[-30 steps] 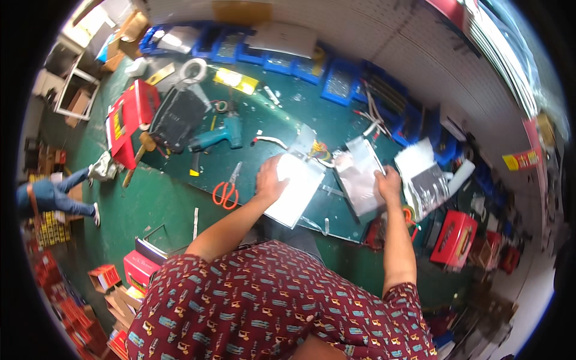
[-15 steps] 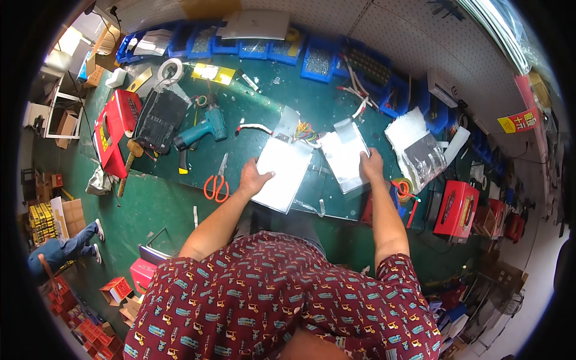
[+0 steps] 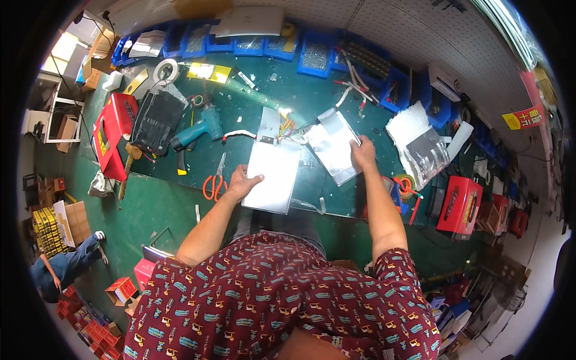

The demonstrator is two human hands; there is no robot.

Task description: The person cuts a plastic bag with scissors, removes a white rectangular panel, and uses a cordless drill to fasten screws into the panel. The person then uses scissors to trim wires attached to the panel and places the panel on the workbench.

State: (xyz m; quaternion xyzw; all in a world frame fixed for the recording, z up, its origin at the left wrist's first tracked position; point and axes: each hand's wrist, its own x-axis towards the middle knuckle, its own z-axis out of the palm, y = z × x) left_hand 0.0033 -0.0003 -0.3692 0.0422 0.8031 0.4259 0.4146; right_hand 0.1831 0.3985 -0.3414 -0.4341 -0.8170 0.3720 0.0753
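My left hand (image 3: pixel 241 182) grips the left edge of a flat, silver-white rectangular slab (image 3: pixel 273 180), thumb on top and fingers beneath. The slab lies near the bench's front edge. My right hand (image 3: pixel 363 153) is closed on the right edge of a second silver slab (image 3: pixel 337 153), which is turned at an angle. A grey flap stands at the far end of the left slab. Coloured wires (image 3: pixel 289 126) run between the far ends of both slabs. A white-sleeved lead (image 3: pixel 241 133) with a red tip extends left from the first slab.
Orange-handled scissors (image 3: pixel 215 185), a teal power drill (image 3: pixel 199 131), a black case (image 3: pixel 157 123) and a hammer (image 3: pixel 129 162) lie left on the green bench (image 3: pixel 246 108). Blue bins (image 3: pixel 315 57) line the back. Right are white foam wrapping (image 3: pixel 408 129) and tape rolls (image 3: pixel 405 185).
My right hand has shifted the right slab left and away from me, tilting it further. The left slab and my left hand have moved slightly left. The person at far left has changed stance.
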